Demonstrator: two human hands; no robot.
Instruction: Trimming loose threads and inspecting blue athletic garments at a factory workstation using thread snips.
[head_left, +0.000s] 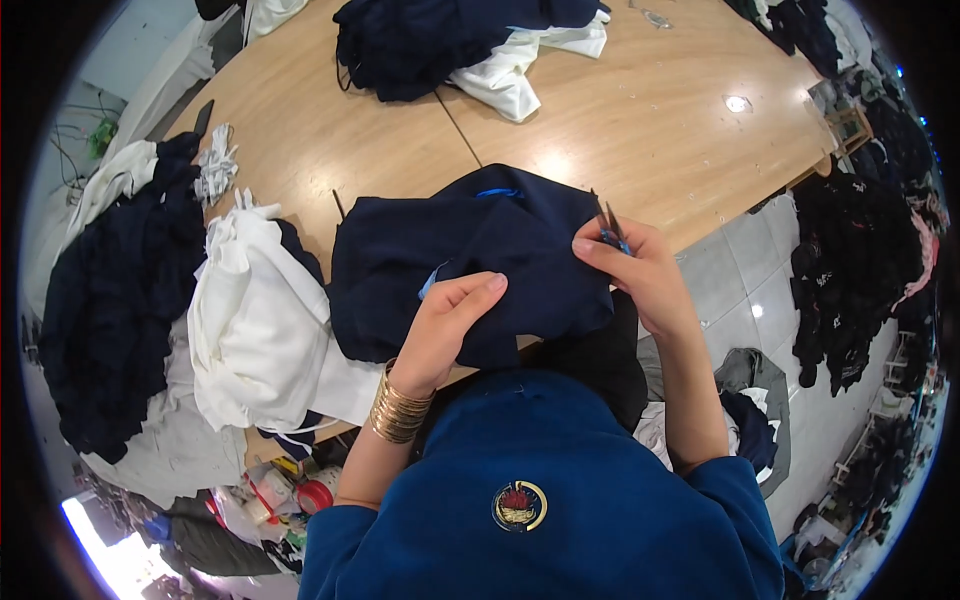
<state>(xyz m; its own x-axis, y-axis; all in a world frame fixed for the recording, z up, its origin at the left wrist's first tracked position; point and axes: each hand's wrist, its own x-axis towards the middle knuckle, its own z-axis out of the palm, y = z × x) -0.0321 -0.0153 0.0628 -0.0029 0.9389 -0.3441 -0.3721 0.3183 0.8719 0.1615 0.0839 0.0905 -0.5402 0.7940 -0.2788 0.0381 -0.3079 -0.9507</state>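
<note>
A navy blue cloth piece [420,235] lies spread in front of me at the table's near edge. My left hand [445,320] grips its near part, thumb on top and the other fingers mostly hidden. Close by that hand a light blue strip [430,281] shows on the cloth, and a brighter blue strip [497,192] lies near the far fold. In my right hand [640,265] are small thread snips [612,232], blades pointing away from me. The thumb and fingers of this hand also pinch the cloth's right edge.
White garments [255,320] and a dark navy pile [120,290] are heaped at the left. More navy cloth [430,45] and a white piece [500,85] lie across the wooden table [650,110]. Dark clothes [850,270] sit beyond the tiled floor at right.
</note>
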